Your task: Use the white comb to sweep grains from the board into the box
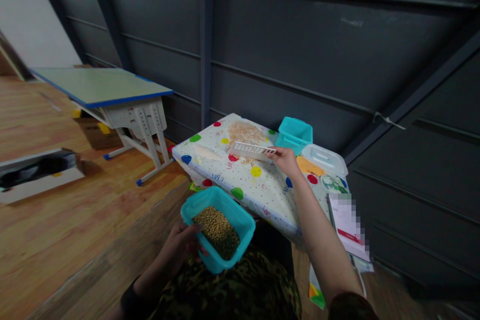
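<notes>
My left hand (183, 241) grips the near left rim of a turquoise plastic container (239, 214), tilted slightly in front of my body. Inside it lie yellowish beans (214, 224), with darker green ones (227, 249) at the near end. In my right hand (285, 160) is one end of a long white slotted plastic tray (247, 151), its thumb and fingers closed on it. The tray is over the table, just this side of a spread of pale tan grains (245, 132). Whether it touches the tablecloth I cannot tell.
The table has a balloon-print cloth (270, 187). At its far right stand another turquoise container (294, 132), a clear lid (325, 159), an orange cloth-like piece (309, 166) and a tablet-like device (347, 225). A dark panel wall (300, 35) rises behind; a desk (105, 85) is left.
</notes>
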### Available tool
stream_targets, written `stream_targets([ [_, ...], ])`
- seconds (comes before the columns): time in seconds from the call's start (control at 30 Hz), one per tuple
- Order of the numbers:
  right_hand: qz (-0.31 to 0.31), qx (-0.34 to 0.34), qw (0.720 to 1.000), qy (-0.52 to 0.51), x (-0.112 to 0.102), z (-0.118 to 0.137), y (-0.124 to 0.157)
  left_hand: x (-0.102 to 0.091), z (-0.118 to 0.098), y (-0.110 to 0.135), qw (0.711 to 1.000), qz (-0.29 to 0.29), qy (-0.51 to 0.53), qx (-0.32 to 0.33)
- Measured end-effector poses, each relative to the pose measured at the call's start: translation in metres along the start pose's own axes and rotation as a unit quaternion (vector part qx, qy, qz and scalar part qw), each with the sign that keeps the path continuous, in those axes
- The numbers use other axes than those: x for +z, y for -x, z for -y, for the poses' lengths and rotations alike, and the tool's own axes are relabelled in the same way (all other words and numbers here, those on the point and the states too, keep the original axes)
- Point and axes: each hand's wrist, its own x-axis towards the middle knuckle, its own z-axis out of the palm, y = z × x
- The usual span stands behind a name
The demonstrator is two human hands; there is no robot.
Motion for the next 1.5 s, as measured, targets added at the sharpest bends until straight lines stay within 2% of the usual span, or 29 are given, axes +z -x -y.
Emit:
stream_targets([
  [0.1,-0.009,-0.002,1.0,-0.006,-0.001,0.001,0.0,-0.001,0.007,-0.003,1.0,-0.021,0.006,0.007],
  [0.27,0.004,-0.001,1.0,-0.003,0.0,0.001,0.0,-0.004,0.005,-0.004,1.0,0.004,-0.01,0.0],
  [0.37,-0.011,0.001,1.0,-0.006,0.001,0.001,-0.001,-0.003,0.001,-0.002,1.0,0.015,-0.011,-0.007],
  [0.53,-0.018,0.01,1.0,-0.01,0.0,-0.003,-0.002,-0.003,0.007,-0.004,1.0,-0.02,-0.007,-0.004],
  [0.7,-0.012,0.003,1.0,-0.014,0.0,-0.005,-0.002,-0.005,0.014,-0.008,1.0,-0.021,-0.009,0.005],
  [0.83,-0.024,0.003,1.0,-0.007,0.002,-0.006,-0.002,-0.006,0.012,-0.008,1.0,-0.022,-0.006,0.001],
  [0.97,-0.01,0.008,1.0,-0.01,-0.001,-0.008,-0.003,-0.007,0.013,-0.009,1.0,-0.017,-0.003,-0.001],
  [1.17,-0.031,0.015,0.999,-0.034,0.003,-0.009,-0.004,-0.006,0.007,-0.004,1.0,0.01,0.014,0.002],
  [1.5,-0.011,0.018,0.999,-0.027,0.0,-0.005,-0.002,-0.001,0.006,-0.004,1.0,-0.011,0.007,0.014],
])
